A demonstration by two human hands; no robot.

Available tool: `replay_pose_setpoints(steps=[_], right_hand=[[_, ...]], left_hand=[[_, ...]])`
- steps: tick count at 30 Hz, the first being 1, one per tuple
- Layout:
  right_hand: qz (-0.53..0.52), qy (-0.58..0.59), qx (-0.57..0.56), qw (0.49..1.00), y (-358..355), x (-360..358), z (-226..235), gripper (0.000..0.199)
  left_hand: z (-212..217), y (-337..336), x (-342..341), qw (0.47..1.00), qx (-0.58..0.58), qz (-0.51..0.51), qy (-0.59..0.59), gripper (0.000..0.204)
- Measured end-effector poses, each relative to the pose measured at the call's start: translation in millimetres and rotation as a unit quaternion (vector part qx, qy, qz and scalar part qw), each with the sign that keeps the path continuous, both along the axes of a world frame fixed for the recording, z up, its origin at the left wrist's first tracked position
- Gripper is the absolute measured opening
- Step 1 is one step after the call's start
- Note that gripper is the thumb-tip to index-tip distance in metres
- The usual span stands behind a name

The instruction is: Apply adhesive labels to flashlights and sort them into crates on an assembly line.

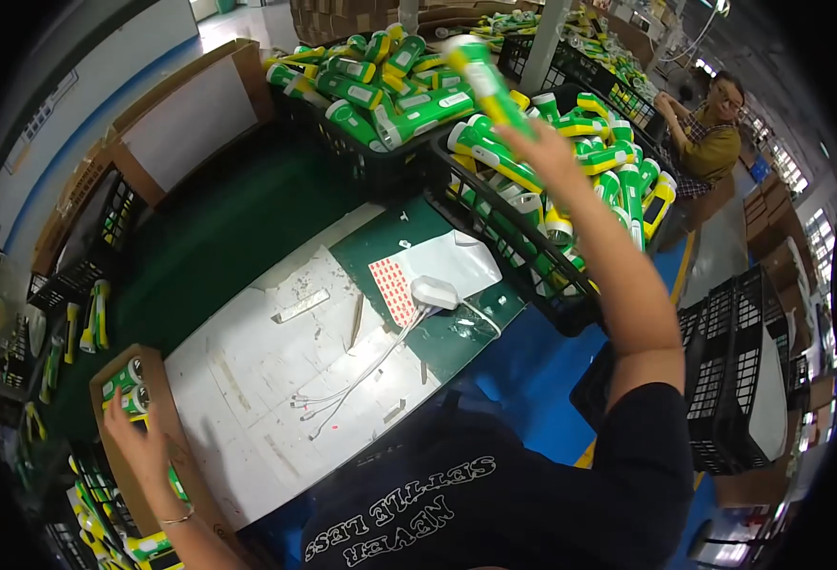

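My right hand [547,152] is raised over the black crates at the back, closed around the lower end of a green, white and yellow flashlight [483,84], which is slightly blurred. Below it, a black crate [504,233] is heaped with similar flashlights [494,157]. At the left, my left hand [138,442] hovers over an open cardboard box [190,456], its fingers apart beside the flashlights [126,380] inside. Whether those fingers touch one is hard to see.
White boards [247,380] cover part of the green table [219,199]. On it lie a white charger [435,293] with several cables and a sheet of red stickers [393,290]. Another full crate [342,152] stands behind. A co-worker [708,138] sits at the far right, beyond stacked black crates [722,351].
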State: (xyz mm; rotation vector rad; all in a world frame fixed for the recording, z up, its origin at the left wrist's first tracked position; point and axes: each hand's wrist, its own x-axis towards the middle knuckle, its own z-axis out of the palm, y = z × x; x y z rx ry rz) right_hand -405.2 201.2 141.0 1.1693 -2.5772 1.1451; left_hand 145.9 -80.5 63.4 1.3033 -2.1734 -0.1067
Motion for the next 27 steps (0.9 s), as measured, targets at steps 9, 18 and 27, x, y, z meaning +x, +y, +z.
replay_pose_setpoints(steps=[9,18,27], right_hand=[[-0.422,0.024,0.108,0.9,95.1,-155.3,23.7,0.07],[-0.486,0.049,-0.257,0.834,142.7,-175.2,-7.6,0.073],[-0.515,-0.042,0.202,0.832,194.5,-208.7,-47.6,0.068]], left_hand=[[-62.8,-74.5,176.9,0.87,0.187,0.377,-0.258,0.074],[-65.9,-59.1,170.2,0.841,0.177,0.427,-0.28,0.067],[-96.7,-68.2,188.4,0.946,0.209,0.216,-0.118,0.055]])
